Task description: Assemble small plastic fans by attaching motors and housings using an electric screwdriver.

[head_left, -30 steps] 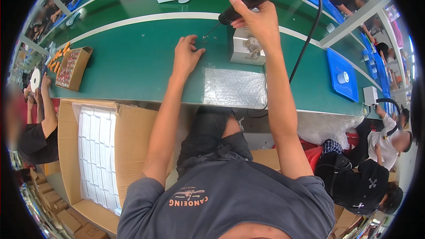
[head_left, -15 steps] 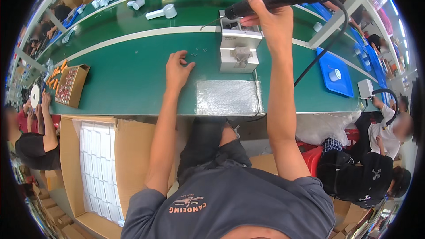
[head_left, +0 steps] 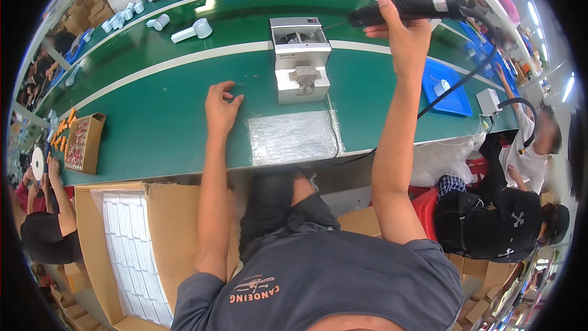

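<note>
My right hand (head_left: 409, 40) is raised at the right, wrapped round a black electric screwdriver (head_left: 407, 7). Its thin bit points left, toward the top of a silver metal screw feeder (head_left: 300, 61). Beside that feeder, my left hand (head_left: 222, 109) rests on the green bench with fingers loosely curled and thumb apart, holding nothing. A few tiny metal pieces (head_left: 248, 79) lie just beyond its fingertips. In front of the feeder is a flat sheet of clear bubble wrap (head_left: 293, 138).
White scoop-like parts (head_left: 195, 30) stand on the strip behind. A cardboard box of small red parts (head_left: 86, 144) sits at left, a blue tray (head_left: 450, 101) at right. A carton of white pieces (head_left: 171, 227) is by my left arm. Co-workers sit on both sides.
My right hand has carried the screwdriver to the right, so its bit has left the feeder's left side. My left hand stays about where it was. The whole view has shifted somewhat.
</note>
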### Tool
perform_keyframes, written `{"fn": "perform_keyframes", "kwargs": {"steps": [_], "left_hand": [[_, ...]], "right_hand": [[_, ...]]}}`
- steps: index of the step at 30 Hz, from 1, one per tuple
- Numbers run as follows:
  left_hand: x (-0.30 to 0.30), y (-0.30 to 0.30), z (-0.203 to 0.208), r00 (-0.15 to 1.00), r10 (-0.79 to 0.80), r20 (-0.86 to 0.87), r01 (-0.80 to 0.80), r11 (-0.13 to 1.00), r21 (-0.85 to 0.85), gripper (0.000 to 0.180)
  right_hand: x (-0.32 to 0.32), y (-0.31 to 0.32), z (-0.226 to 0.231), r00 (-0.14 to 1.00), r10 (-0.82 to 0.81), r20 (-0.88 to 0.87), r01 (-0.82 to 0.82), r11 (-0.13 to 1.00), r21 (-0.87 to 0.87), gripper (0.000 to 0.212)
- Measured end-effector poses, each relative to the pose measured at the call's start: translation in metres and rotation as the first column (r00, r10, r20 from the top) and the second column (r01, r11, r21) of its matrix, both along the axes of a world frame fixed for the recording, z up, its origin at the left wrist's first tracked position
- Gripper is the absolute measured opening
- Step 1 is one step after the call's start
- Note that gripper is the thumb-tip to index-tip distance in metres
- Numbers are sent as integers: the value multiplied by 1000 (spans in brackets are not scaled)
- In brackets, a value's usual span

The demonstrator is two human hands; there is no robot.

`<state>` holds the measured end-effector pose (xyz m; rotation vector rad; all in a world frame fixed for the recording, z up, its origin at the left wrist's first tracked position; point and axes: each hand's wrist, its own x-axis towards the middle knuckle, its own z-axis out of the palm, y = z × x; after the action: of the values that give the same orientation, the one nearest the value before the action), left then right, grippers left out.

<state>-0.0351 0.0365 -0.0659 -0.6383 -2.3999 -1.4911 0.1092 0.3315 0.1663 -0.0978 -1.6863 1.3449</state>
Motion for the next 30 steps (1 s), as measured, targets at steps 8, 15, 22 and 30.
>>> {"fn": "perform_keyframes", "kwargs": {"steps": [8, 15, 22, 30], "left_hand": [[2, 0, 4, 999, -6, 37, 5, 1000, 19, 41], [7, 1, 10, 998, -18, 52, 16, 999, 32, 32], [20, 75, 111, 884, -197, -423, 272, 954, 125, 23], [8, 151, 117, 811, -458, -365, 365, 882, -297, 42]], "right_hand": [[-8, 4, -3, 977, -39, 211, 22, 996, 85, 39], [-15, 2, -10, 979, -77, 191, 59, 994, 95, 44], [-20, -1, -8, 988, -44, 146, 30, 995, 93, 42], [-15, 7, -4, 975, -93, 204, 72, 991, 111, 41]]}}
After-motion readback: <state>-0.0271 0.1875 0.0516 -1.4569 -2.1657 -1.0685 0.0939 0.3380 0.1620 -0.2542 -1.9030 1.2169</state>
